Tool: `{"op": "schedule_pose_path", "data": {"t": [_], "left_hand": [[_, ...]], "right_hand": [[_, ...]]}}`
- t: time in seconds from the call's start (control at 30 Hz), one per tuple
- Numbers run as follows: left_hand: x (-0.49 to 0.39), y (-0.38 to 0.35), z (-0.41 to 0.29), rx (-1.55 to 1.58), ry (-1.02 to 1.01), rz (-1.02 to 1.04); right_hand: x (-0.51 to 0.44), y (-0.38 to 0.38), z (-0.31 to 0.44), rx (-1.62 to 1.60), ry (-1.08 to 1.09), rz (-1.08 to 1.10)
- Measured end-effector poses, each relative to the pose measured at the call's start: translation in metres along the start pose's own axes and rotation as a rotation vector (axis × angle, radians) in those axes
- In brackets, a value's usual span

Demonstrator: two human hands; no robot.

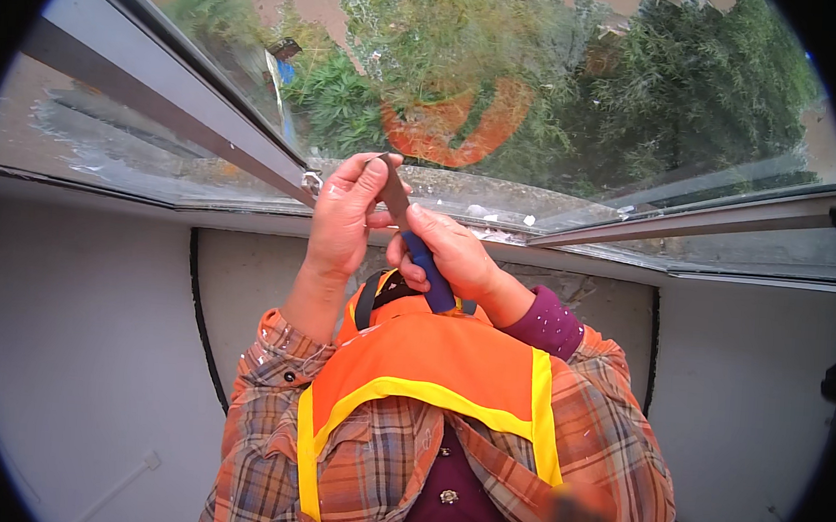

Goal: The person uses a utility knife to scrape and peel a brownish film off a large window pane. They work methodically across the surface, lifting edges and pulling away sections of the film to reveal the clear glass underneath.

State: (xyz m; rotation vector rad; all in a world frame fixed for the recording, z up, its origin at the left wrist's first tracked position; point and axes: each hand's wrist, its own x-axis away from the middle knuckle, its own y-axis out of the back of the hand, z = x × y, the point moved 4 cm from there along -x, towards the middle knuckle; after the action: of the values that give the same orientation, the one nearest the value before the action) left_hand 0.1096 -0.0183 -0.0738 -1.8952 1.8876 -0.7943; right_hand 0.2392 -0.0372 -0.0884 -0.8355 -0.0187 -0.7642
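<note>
A scraper or putty knife with a blue handle (pixel 428 273) is held up in front of my chest, before the window. My right hand (pixel 458 255) is wrapped around the upper handle, its thumb lying near the base of the metal blade (pixel 394 195). At the blade's far end, my left hand (pixel 345 216) has its thumb against the flat of the metal, with its fingers partly hidden behind. The handle's butt points down toward my orange apron (pixel 426 356), which has yellow edging.
Window glass (pixel 462 39) with an orange mark (pixel 463 129) spans the area ahead. A slanted metal frame bar (pixel 203 108) stands left, another bar (pixel 690 222) right. White flakes (pixel 530 220) lie along the sill. Pale walls (pixel 79 324) flank me.
</note>
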Motion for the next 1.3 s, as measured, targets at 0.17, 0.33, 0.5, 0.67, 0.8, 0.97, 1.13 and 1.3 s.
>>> {"op": "schedule_pose_path", "data": {"t": [0.17, 0.33, 0.5, 0.67, 0.8, 0.97, 1.13, 1.3], "left_hand": [[0.0, 0.012, -0.008, 0.044, -0.019, -0.06], [0.001, 0.017, -0.012, 0.06, -0.064, -0.073], [0.001, 0.024, -0.007, 0.049, -0.113, -0.076], [0.007, 0.039, 0.003, 0.056, -0.134, -0.068], [0.017, 0.057, 0.011, 0.077, -0.102, -0.164], [0.029, 0.071, 0.018, 0.017, -0.085, -0.195], [0.035, 0.071, 0.032, -0.017, 0.004, -0.189], [0.037, 0.06, 0.03, -0.011, 0.035, -0.128]], "right_hand": [[-0.004, -0.004, -0.003, -0.024, -0.051, 0.051], [-0.001, -0.007, -0.001, 0.065, -0.04, 0.098], [0.006, -0.008, -0.001, 0.06, -0.068, 0.089], [0.006, -0.01, -0.009, 0.008, -0.147, 0.072], [0.001, -0.014, -0.016, -0.03, -0.181, 0.053], [-0.004, -0.018, -0.019, -0.051, -0.166, 0.01], [-0.003, -0.021, -0.025, -0.01, -0.182, 0.0], [-0.002, -0.017, -0.03, -0.049, -0.174, -0.026]]}}
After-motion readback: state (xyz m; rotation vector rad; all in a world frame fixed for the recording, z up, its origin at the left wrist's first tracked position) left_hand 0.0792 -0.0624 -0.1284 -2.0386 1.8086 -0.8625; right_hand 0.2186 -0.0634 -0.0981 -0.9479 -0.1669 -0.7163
